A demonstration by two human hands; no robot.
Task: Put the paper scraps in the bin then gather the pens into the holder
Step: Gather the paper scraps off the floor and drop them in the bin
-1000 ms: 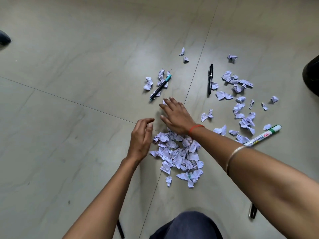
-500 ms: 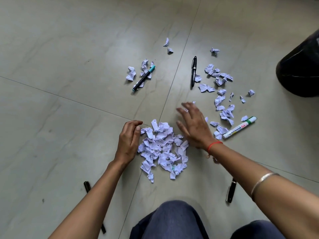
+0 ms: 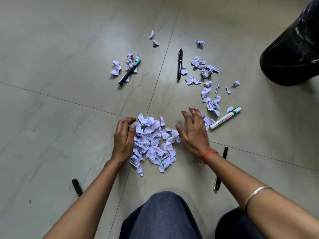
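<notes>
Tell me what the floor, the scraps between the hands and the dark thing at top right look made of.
Floor: glossy grey tile, probably ceramic or vinyl, with straight joint lines and faint veining. Scrap pile: thin white lined paper, torn and crumpled, matte. Dark object: seemingly a shiny black plastic bag or liner, wrinkled with bright glints; possibly the bin, but cut off.
</notes>
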